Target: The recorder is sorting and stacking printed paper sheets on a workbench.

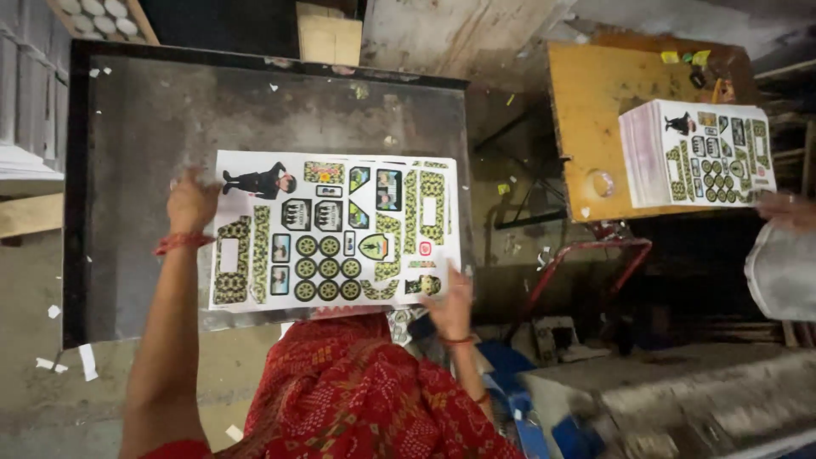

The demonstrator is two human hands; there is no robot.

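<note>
Left hand [191,202] and right hand [450,304] pinch opposite edges of the printed sheet [336,229] — fingers closed on it, keeping it flat and square on the dark metal plate [144,127] — while a stack of matching sheets [697,153] rests well apart on the yellow board [591,93].

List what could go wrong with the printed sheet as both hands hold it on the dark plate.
1. The printed sheet is held only at its edges by the left hand and right hand; it may skew or buckle in the middle.
2. Paper scraps lie on the dark plate; one could get trapped under the sheet.
3. The stack of sheets overhangs the yellow board and might slide off.
</note>
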